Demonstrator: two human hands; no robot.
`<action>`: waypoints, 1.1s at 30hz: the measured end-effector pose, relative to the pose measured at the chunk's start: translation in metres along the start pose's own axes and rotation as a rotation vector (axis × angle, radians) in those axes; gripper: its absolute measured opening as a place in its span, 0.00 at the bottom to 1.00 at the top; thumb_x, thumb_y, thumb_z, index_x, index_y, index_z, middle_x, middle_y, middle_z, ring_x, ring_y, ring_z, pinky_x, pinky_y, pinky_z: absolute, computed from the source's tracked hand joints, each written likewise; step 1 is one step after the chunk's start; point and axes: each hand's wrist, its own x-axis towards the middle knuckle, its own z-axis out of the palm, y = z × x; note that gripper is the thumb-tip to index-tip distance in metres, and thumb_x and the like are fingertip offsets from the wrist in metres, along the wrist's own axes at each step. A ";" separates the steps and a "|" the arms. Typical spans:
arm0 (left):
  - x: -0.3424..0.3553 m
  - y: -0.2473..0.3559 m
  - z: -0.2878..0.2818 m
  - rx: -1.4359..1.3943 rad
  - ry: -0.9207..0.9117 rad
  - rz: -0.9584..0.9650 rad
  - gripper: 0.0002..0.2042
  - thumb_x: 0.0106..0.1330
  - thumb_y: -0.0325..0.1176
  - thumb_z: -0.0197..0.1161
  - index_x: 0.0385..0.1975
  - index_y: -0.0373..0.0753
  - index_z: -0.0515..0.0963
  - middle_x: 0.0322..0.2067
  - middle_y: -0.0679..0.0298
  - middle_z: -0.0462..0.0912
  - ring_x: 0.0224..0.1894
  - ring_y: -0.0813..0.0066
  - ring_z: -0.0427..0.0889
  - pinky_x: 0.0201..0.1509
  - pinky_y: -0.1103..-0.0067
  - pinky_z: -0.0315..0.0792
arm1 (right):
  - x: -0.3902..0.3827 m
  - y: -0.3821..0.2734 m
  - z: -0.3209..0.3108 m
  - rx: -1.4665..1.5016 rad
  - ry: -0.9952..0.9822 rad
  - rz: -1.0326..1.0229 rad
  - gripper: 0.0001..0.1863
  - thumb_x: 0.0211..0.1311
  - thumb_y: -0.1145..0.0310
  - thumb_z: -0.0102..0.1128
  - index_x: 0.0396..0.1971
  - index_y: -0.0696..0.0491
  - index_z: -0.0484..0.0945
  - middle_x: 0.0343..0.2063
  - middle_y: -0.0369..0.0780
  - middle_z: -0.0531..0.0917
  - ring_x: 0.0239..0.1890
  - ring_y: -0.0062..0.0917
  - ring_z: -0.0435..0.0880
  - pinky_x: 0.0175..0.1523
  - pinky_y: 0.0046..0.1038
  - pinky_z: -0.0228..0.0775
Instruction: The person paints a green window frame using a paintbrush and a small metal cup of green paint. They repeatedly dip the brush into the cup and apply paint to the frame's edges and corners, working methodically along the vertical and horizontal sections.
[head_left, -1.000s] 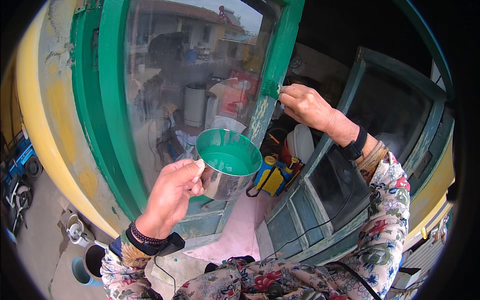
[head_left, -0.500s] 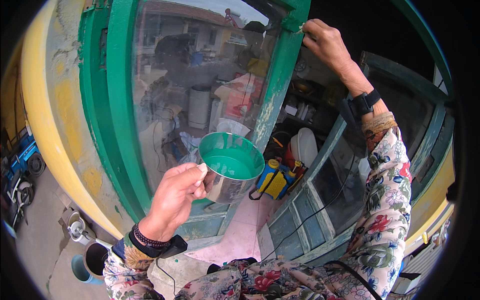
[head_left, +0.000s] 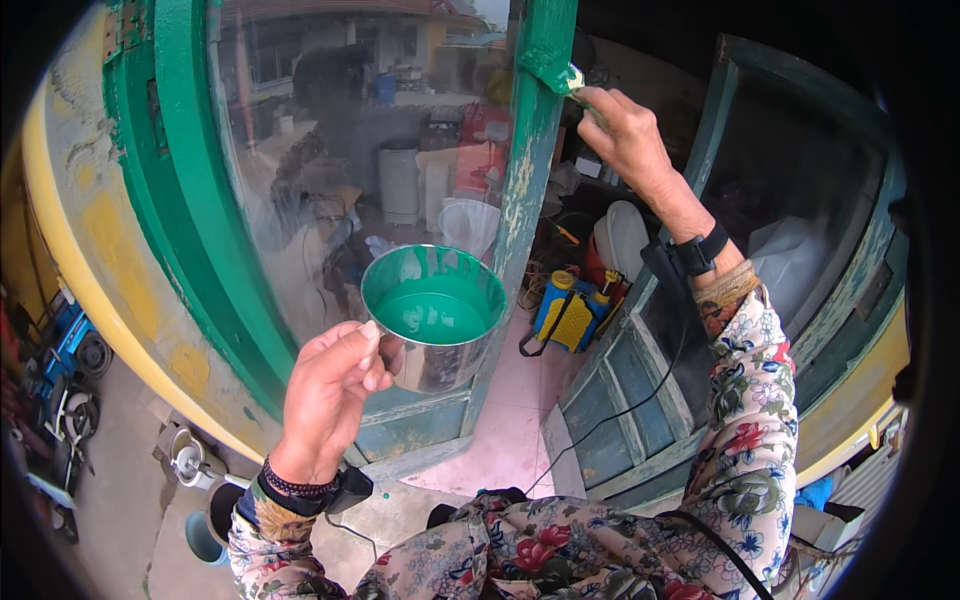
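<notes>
My left hand grips a shiny metal pot by the side; green paint lies inside it. My right hand, raised at upper centre, is closed on a paintbrush whose green-loaded bristles touch the upright edge of a glazed wooden door. That edge is bright green near the top and flaky, pale grey-green lower down. The pot hangs in front of the same door, below the brush. The handle of the brush is mostly hidden by my fingers.
A second weathered door stands at right, with a cable across it. Behind the gap sits a yellow-and-blue sprayer. At lower left are buckets and a blue vehicle. A yellow-edged wall borders the left.
My right hand with the brush rose along the door edge, then came slightly down. The view has shifted, so the doors sit higher in it. My left hand still holds the pot.
</notes>
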 end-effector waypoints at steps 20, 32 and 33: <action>-0.022 -0.019 0.030 -0.039 0.004 -0.041 0.12 0.67 0.35 0.58 0.21 0.38 0.71 0.16 0.70 0.67 0.22 0.78 0.69 0.35 0.77 0.70 | -0.088 -0.041 0.005 0.205 -0.112 0.253 0.10 0.57 0.75 0.53 0.40 0.56 0.71 0.24 0.49 0.77 0.27 0.48 0.79 0.30 0.41 0.73; -0.021 -0.022 0.033 0.012 -0.039 -0.017 0.12 0.67 0.34 0.57 0.21 0.39 0.71 0.16 0.67 0.69 0.22 0.78 0.67 0.35 0.77 0.68 | -0.030 -0.013 -0.001 0.236 0.130 0.230 0.11 0.55 0.74 0.55 0.39 0.57 0.74 0.24 0.49 0.79 0.27 0.44 0.81 0.31 0.37 0.74; -0.022 -0.023 0.034 0.012 -0.035 -0.020 0.13 0.67 0.35 0.56 0.20 0.39 0.70 0.16 0.67 0.69 0.22 0.78 0.66 0.35 0.77 0.68 | -0.043 -0.023 0.002 0.311 0.049 0.278 0.11 0.55 0.74 0.55 0.40 0.57 0.74 0.25 0.50 0.80 0.29 0.46 0.81 0.32 0.40 0.74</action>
